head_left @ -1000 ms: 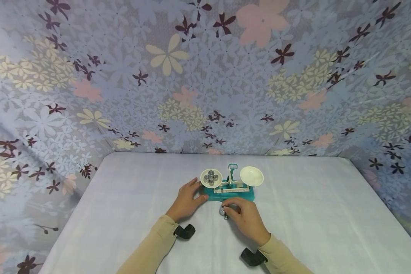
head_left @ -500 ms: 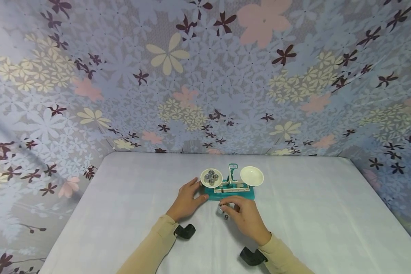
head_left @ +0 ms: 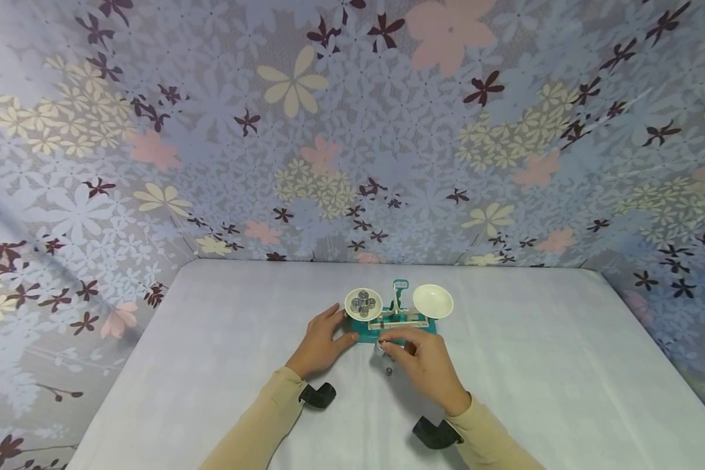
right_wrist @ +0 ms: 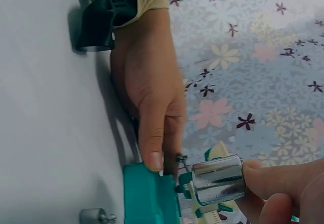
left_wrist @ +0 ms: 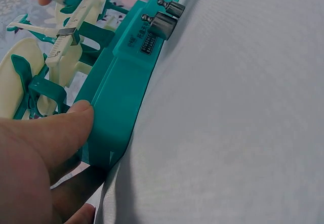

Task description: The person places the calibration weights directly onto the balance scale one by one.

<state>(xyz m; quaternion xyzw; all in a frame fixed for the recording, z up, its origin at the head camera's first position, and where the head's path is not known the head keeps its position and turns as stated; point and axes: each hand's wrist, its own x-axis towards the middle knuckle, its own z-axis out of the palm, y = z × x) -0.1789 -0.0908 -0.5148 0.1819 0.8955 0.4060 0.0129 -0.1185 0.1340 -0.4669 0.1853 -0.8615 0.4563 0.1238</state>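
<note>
A teal balance scale (head_left: 364,337) stands on the table, its label reading "STUDENT BALANCE" in the left wrist view. Several metal weights (head_left: 363,303) stand in its left pan (head_left: 349,313). My left hand (head_left: 322,346) grips the left end of the base, with the thumb (left_wrist: 76,120) on top. Between thumb and fingers, my right hand (head_left: 425,369) pinches a shiny cylindrical weight (right_wrist: 218,179), raised in front of the base. Smaller weights (left_wrist: 163,26) stand on the table along the base's front edge; in the head view the right hand partly hides them.
The right pan (head_left: 433,301) sits on the far side of the beam from the weights. A white cloth (head_left: 241,307) covers the table. Flower-patterned fabric (head_left: 352,130) rises behind and at both sides. Black wrist cameras (head_left: 317,395) are strapped to both sleeves.
My right hand has moved slightly up and away from me with the pinched weight, and a small weight left on the table shows more plainly. The left hand has stayed in place.
</note>
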